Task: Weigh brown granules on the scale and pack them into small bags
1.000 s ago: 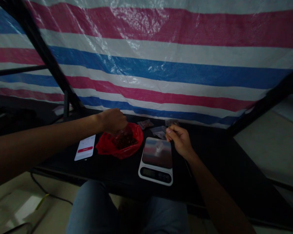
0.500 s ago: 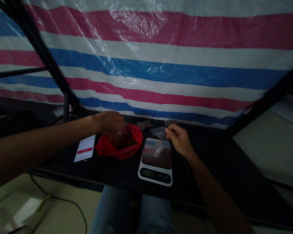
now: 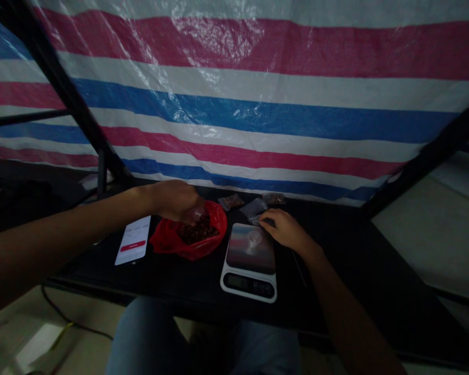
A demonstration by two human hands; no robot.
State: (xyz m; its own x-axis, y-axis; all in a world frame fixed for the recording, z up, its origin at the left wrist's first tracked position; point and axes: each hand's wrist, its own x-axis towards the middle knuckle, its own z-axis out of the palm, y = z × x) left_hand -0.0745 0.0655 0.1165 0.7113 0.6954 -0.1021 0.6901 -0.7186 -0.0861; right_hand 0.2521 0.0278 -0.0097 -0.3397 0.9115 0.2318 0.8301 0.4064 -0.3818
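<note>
Over the red plastic bag (image 3: 187, 252) my left hand (image 3: 175, 200) is closed, fingers pointing down. A see-through plastic thing (image 3: 196, 214) shows at its fingertips; its kind is unclear. Inside the open bag lie many small dark reddish-brown pieces (image 3: 203, 232). My right hand (image 3: 285, 227) is behind the scale's right corner, its fingers pinched at the edge of a small clear plastic bag (image 3: 254, 219). Just in front, the kitchen scale (image 3: 248, 263) carries a small round clear object (image 3: 254, 238) on its metal plate.
Behind the hands lie a filled small bag (image 3: 231, 201), another filled bag (image 3: 274, 198) and a flat clear bag (image 3: 254, 207). A lit phone (image 3: 133, 242) is left of the red bag. A thin rod (image 3: 299, 269) lies right of the scale. Striped sheeting (image 3: 234, 120) hangs behind the black table.
My right hand has lowered slightly toward the scale with its fingertips at the small bag, uncovering the filled bag behind. My left hand stays over the red bag, shifted slightly right.
</note>
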